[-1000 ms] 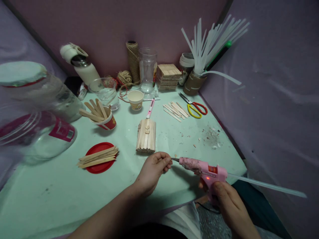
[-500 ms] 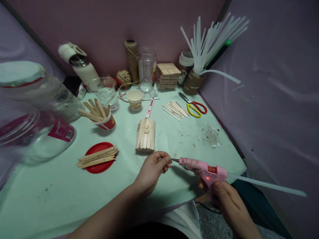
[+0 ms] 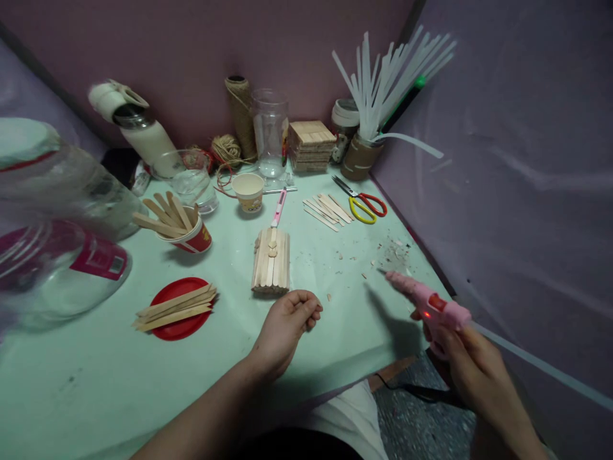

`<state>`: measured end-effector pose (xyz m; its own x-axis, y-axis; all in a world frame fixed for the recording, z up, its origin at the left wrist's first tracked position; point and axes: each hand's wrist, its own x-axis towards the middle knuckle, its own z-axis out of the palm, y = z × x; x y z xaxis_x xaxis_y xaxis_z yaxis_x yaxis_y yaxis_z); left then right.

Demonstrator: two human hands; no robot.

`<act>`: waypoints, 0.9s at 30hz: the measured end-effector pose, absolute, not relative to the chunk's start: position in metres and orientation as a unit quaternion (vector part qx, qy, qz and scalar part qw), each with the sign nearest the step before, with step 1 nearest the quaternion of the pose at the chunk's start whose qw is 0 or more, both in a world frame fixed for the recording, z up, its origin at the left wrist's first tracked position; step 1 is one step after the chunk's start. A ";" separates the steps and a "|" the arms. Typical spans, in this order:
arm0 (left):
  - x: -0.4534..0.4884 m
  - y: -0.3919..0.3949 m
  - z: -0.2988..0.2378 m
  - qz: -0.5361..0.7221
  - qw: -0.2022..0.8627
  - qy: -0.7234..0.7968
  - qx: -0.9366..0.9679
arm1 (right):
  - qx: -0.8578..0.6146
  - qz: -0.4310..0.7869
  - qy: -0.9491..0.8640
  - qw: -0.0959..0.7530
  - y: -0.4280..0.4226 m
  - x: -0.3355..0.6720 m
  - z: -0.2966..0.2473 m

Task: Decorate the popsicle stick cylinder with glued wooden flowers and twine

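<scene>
My left hand (image 3: 290,329) is closed in a pinch just in front of a small box-like piece built of wooden sticks (image 3: 271,262). Whatever lies between its thumb and finger is too small to make out. On the right, my right hand (image 3: 460,358) wraps round the handle of a pink glue gun (image 3: 426,303), whose orange light is lit. Its nozzle points left, over the table and apart from my left hand. A long clear glue stick (image 3: 541,364) runs out of the gun's back. Beyond the wooden piece lies a pink craft knife (image 3: 278,207).
Craft sticks lie on a red plate (image 3: 165,329) and stand in a paper cup (image 3: 198,239). Scissors (image 3: 366,207) and thin sticks (image 3: 325,211) lie farther back. Large jars (image 3: 96,281) crowd the left; a pot of glue sticks (image 3: 361,156) stands by the right wall.
My right hand has drawn the glue gun away to the right, so its nozzle no longer meets my left fingertips. My left hand stays pinched near the wooden piece. The view has shifted slightly.
</scene>
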<state>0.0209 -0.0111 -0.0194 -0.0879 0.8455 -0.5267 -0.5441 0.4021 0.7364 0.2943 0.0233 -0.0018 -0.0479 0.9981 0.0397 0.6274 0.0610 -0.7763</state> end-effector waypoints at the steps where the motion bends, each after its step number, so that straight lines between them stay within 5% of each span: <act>1: 0.021 -0.011 -0.019 0.526 0.660 0.516 0.146 | -0.626 0.245 -0.678 0.297 0.033 0.298 -0.004; 6: 0.021 -0.011 -0.021 0.526 0.660 0.515 0.150 | -0.608 0.033 -0.759 0.230 0.082 0.312 -0.031; 15: 0.021 -0.011 -0.022 0.527 0.662 0.512 0.148 | -0.582 -0.056 -0.778 0.231 0.083 0.295 -0.027; 19: 0.021 -0.011 -0.024 0.525 0.652 0.521 0.167 | -0.508 0.007 -0.811 0.290 0.058 0.248 -0.004; 27: 0.023 -0.012 -0.024 0.534 0.644 0.518 0.176 | -0.487 0.143 -0.847 0.157 0.041 0.167 -0.022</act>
